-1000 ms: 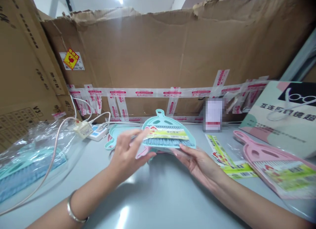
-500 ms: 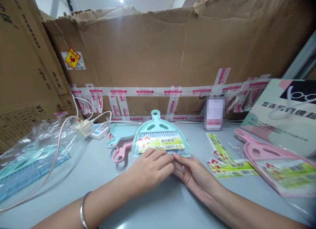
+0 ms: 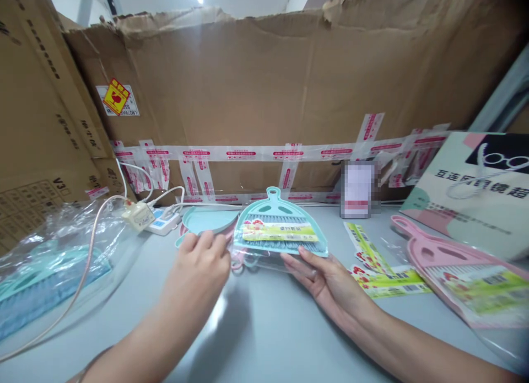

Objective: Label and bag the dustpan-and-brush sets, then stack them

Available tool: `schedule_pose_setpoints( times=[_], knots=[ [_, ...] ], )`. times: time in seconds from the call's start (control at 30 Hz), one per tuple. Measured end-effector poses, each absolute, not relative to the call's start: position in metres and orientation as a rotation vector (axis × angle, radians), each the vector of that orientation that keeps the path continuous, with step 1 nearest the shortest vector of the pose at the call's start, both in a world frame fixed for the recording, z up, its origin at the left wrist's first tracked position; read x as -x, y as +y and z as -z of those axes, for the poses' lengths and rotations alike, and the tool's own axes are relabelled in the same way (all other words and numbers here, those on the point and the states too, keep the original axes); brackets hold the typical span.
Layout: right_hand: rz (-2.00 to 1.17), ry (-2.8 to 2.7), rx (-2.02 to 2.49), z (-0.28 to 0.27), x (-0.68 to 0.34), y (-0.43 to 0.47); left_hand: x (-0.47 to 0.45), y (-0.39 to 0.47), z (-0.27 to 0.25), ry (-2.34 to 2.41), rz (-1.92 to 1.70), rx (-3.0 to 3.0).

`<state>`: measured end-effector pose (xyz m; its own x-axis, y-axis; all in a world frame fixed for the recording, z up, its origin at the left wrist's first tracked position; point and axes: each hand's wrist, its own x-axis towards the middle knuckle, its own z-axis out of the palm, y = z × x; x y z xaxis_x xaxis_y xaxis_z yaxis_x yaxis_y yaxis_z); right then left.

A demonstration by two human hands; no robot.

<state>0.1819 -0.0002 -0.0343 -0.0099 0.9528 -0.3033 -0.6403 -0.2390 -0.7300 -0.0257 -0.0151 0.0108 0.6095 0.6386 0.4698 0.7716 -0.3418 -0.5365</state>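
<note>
A teal mini dustpan set (image 3: 278, 220) with a brush and a yellow-green label sits in a clear plastic bag, lifted a little above the grey table (image 3: 264, 339). My right hand (image 3: 326, 275) supports it from below at its near edge. My left hand (image 3: 198, 270) grips the bag's left lower edge with curled fingers. Behind it lie a bare teal dustpan (image 3: 204, 220) and a pink one, mostly hidden.
A bagged pink dustpan set (image 3: 463, 275) lies at the right, loose yellow-green labels (image 3: 380, 273) beside it. A power strip (image 3: 161, 222) with cables and a plastic bag of teal items (image 3: 41, 273) are at the left. Taped cardboard (image 3: 289, 96) walls the back; a printed paper bag (image 3: 475, 190) leans at the right.
The teal set has been lifted off the table and tipped up. My left hand moved from its front edge to its left side. My right hand stays under it.
</note>
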Motion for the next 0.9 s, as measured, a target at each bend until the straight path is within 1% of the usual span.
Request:
schedule_pose_setpoints(
  times=[0.17,0.3,0.4,0.47,0.6,0.77,0.83,0.9],
  knots=[
    [-1.587,-0.433,0.886,0.029,-0.187,0.006,0.055,0.001,-0.027,-1.377,0.328,2.159],
    [-1.631,-0.479,0.864,0.025,-0.186,0.004,0.055,0.018,-0.019,-1.582,0.499,2.705],
    [-1.652,-0.529,0.857,0.025,-0.185,0.001,0.046,0.026,-0.007,-1.427,0.863,3.062],
    [-1.656,-0.547,0.855,0.025,-0.186,0.001,0.042,0.029,0.000,-1.317,1.150,3.132],
    [-1.674,-0.636,0.823,0.022,-0.188,0.001,0.041,0.032,0.008,-1.419,1.598,3.039],
    [-1.649,-0.963,0.651,0.017,-0.192,0.001,0.040,0.029,0.008,-1.541,1.921,2.784],
    [-1.565,-1.134,0.564,0.019,-0.195,0.003,0.039,0.027,0.006,-1.556,2.047,2.637],
    [-1.398,-1.276,0.563,0.022,-0.198,0.007,0.038,0.024,0.005,-1.542,2.124,2.526]
  ],
)
